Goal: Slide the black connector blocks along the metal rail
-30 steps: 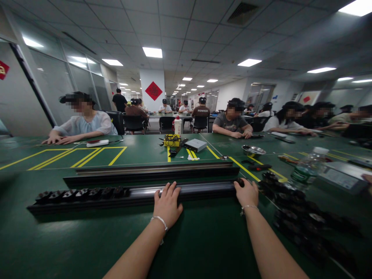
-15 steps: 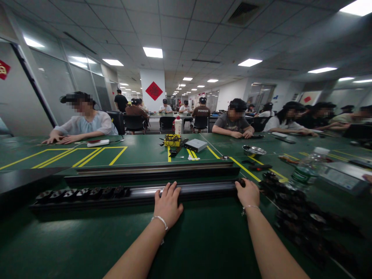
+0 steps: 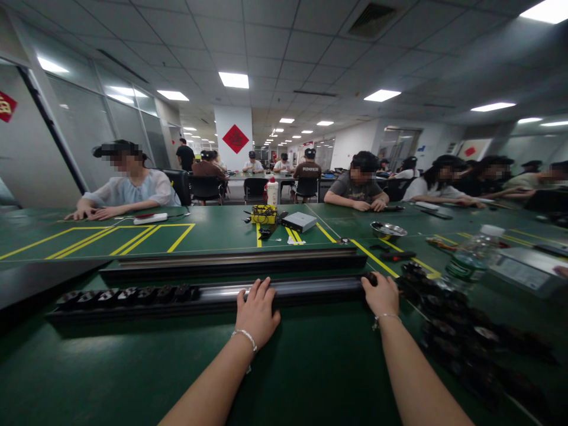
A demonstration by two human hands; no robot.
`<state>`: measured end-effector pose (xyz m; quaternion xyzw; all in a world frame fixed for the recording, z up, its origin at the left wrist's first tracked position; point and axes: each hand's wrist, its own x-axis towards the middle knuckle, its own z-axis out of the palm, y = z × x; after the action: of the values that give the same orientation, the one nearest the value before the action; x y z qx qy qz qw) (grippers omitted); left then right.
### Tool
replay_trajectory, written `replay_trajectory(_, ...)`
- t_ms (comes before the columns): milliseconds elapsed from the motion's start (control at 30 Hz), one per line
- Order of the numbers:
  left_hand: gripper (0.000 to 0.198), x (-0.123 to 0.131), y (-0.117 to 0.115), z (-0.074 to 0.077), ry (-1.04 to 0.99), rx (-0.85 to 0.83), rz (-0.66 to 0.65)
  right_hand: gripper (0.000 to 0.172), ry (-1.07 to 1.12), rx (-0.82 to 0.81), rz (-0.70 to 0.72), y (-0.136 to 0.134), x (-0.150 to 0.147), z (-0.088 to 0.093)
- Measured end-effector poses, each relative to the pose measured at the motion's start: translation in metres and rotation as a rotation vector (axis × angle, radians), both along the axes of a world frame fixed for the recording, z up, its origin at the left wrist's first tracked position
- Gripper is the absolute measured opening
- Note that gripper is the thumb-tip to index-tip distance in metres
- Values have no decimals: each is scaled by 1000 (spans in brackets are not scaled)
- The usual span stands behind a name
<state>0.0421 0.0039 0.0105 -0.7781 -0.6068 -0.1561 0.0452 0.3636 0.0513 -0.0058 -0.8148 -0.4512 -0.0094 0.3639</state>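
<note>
A long black rail (image 3: 310, 288) with a shiny metal top lies crosswise in front of me. Several black blocks (image 3: 144, 294) with metal faces sit in a row on its left part. My left hand (image 3: 257, 313) grips the middle of the rail, fingers over the top and thumb on the near side. At the rail's right end, my right hand (image 3: 384, 294) is closed on a small black part (image 3: 369, 278), mostly covered by the fingers. Whether that part sits on the rail, I cannot tell.
A second long rail (image 3: 231, 260) lies just behind. Many loose black parts (image 3: 452, 319) are heaped at the right, near a plastic bottle (image 3: 475, 260) and a metal bowl (image 3: 389, 229). A dark panel (image 3: 39, 284) lies at the left. Other people sit across the green table (image 3: 310, 378).
My right hand has shifted very slightly to the right at the rail's end. My left hand stays in place on the rail.
</note>
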Motion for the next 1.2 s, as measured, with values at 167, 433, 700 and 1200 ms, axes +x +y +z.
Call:
replay_trajectory(167, 42, 0, 0, 1, 5, -10, 4, 47, 15, 50, -10, -1, -3, -2)
replay_trajectory(433, 41, 0, 0, 2, 9, -10, -6, 45, 11, 14, 99, 7, 20, -3)
replay_trajectory(700, 40, 0, 0, 2, 0, -15, -2, 49, 57, 21, 88, 9, 26, -8)
replay_trajectory(1200, 40, 0, 0, 0, -3, 2, 5, 52, 74, -23, 60, 6, 23, -3)
